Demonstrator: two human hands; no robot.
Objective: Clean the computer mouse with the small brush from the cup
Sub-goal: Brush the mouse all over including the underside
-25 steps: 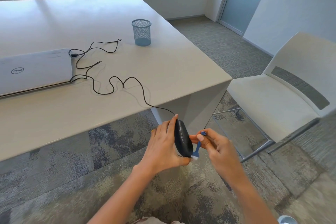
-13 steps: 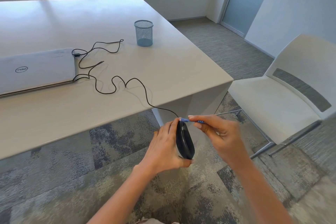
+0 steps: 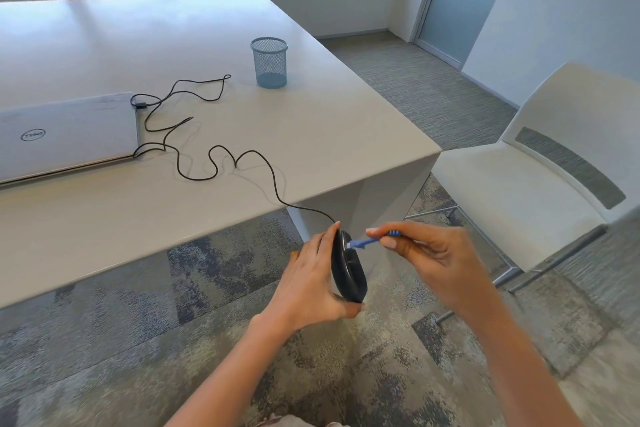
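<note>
A: Where is the mouse [image 3: 348, 267] in relation to the bench [image 3: 173, 45]?

B: Off it. It is held in the air just in front of the bench's near right corner, over the mottled grey carpet [image 3: 104, 340]. It is black, smooth and rounded, and it is turned on edge.

A: Who has it?

B: The left hand [image 3: 311, 284]. Its grip is wrapped round the mouse's left side, thumb under the lower end, a fingertip at the top. That hand hides the side it covers.

A: And the brush [image 3: 363, 242]?

B: It is small, with a blue plastic handle and pale bristles. The right hand [image 3: 429, 253] has it in a pinching grip between thumb and fingertips, and the bristles touch the mouse's upper end. The fingers cover the middle of the handle, and a ribbed blue end pokes out behind them.

A: What lies on the bench?

B: A thin black cable [image 3: 273, 178] snakes in loose loops across the pale, matt top and drops over the near edge to the mouse. At the bench's left is a closed silver laptop [image 3: 65, 135]. Toward its far right side stands a blue wire-mesh cup [image 3: 269, 62], round and upright — well apart from both hands.

A: Beside the bench?

B: A white moulded chair [image 3: 502, 191] on thin metal legs stands to its right, with a grey strip across the back.
</note>
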